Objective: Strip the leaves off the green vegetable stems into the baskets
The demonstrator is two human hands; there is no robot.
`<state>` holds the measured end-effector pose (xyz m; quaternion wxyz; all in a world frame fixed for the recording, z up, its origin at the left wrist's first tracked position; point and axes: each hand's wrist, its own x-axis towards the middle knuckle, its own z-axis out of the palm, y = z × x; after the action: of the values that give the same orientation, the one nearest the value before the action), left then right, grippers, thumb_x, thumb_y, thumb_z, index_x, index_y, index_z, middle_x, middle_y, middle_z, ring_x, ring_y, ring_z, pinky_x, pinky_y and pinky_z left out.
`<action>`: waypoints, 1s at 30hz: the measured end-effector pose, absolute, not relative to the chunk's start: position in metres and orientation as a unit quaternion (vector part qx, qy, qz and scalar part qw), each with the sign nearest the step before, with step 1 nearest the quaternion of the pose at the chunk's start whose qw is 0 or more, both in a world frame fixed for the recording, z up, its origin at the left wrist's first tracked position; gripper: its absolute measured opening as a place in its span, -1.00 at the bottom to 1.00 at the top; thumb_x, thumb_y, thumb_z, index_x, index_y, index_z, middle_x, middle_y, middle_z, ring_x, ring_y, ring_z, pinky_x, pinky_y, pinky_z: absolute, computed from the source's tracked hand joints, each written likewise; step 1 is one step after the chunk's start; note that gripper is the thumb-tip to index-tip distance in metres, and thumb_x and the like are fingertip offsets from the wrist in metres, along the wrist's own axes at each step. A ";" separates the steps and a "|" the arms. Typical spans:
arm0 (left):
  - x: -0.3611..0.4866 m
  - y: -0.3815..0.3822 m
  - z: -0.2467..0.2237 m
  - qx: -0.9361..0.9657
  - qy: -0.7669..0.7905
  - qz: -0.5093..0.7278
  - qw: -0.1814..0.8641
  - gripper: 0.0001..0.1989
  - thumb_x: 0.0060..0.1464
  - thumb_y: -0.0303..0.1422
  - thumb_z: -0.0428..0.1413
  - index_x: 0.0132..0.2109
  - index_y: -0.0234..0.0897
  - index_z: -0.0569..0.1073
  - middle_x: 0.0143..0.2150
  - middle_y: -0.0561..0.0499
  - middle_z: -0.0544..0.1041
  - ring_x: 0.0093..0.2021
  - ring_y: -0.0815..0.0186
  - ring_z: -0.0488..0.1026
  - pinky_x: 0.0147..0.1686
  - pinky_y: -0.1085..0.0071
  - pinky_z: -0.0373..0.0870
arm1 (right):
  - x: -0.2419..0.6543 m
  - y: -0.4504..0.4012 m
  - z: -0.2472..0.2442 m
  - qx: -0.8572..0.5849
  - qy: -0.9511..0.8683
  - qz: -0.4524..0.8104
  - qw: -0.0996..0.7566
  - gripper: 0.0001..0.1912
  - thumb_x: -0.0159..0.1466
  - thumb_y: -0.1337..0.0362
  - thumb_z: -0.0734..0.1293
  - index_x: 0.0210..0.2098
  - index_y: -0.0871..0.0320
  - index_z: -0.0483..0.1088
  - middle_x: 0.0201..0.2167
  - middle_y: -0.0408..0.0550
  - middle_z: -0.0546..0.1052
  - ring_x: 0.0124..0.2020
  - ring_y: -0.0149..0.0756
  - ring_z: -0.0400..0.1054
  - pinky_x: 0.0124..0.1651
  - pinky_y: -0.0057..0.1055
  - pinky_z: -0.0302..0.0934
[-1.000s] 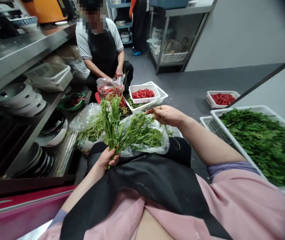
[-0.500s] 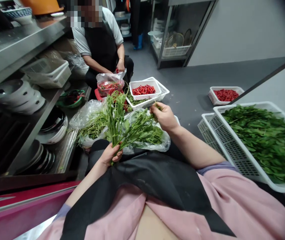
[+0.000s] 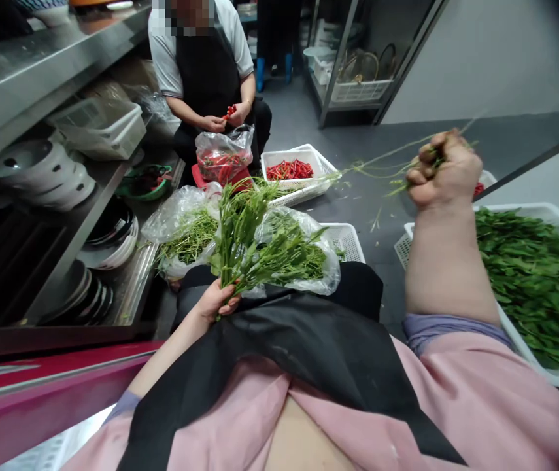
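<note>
My left hand (image 3: 219, 299) is closed round the stems of a bunch of leafy greens (image 3: 240, 242), held upright over my lap. Raised out to the right, my right hand (image 3: 443, 170) is a closed fist gripping thin green stalks (image 3: 397, 186). Long fine strands trail from that fist back toward the left. Behind the bunch lies an open plastic bag (image 3: 331, 271) with more greens in it. Another clear bag (image 3: 171, 219) holding thin green stems is to the left of the bunch.
A co-worker (image 3: 210, 72) sits opposite, fingers on red chillies above a bag of chillies (image 3: 223, 160). White baskets hold red chillies (image 3: 289, 170) and leafy greens (image 3: 539, 288). Steel shelves (image 3: 112, 261) with plates and bowls run along my left.
My right hand has swung up and right, away from the bunch, with stalks in its fist. The left hand keeps its grip. The co-worker's hands have risen above the bag.
</note>
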<state>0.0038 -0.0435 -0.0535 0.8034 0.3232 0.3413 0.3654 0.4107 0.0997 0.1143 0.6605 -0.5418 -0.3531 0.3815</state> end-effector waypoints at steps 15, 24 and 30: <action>0.004 -0.041 -0.054 0.336 0.373 0.347 0.792 -0.50 -0.15 -0.08 0.32 -0.22 -0.32 0.31 -0.65 0.18 0.31 -0.81 0.60 0.04 -0.78 0.65 -0.12 | 0.293 0.091 0.127 -0.319 -0.874 0.367 -0.011 -0.75 0.17 0.17 0.35 -0.24 0.17 0.54 -0.51 -0.17 0.44 -0.50 -0.48 0.16 -0.37 -0.45 0.01; -0.014 -0.048 -0.068 0.294 0.344 0.404 0.795 -0.53 -0.08 -0.10 0.29 -0.19 -0.30 0.30 -0.62 0.18 0.34 -0.81 0.62 0.02 -0.79 0.68 -0.10 | 0.284 0.132 0.124 -0.448 -0.597 0.426 0.511 -0.79 0.26 0.35 0.25 -0.52 0.17 0.28 -0.71 -0.29 0.19 -0.69 -0.58 -0.04 -0.52 -0.42 -0.20; -0.043 -0.054 -0.083 0.276 0.287 0.476 0.784 -0.57 -0.05 -0.11 0.28 -0.19 -0.29 0.32 -0.64 0.20 0.31 -0.82 0.63 -0.01 -0.80 0.67 -0.09 | 0.260 0.223 0.186 -0.344 -0.418 0.450 0.710 -0.59 0.33 0.27 0.06 -0.64 0.18 0.10 -0.76 -0.33 0.11 -0.72 -0.70 -0.19 -0.53 -0.33 -0.36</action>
<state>-0.0427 -0.0545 -0.0826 0.7838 0.2759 0.2874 0.4764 0.2596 0.2231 0.1856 0.7102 -0.3444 -0.4180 0.4497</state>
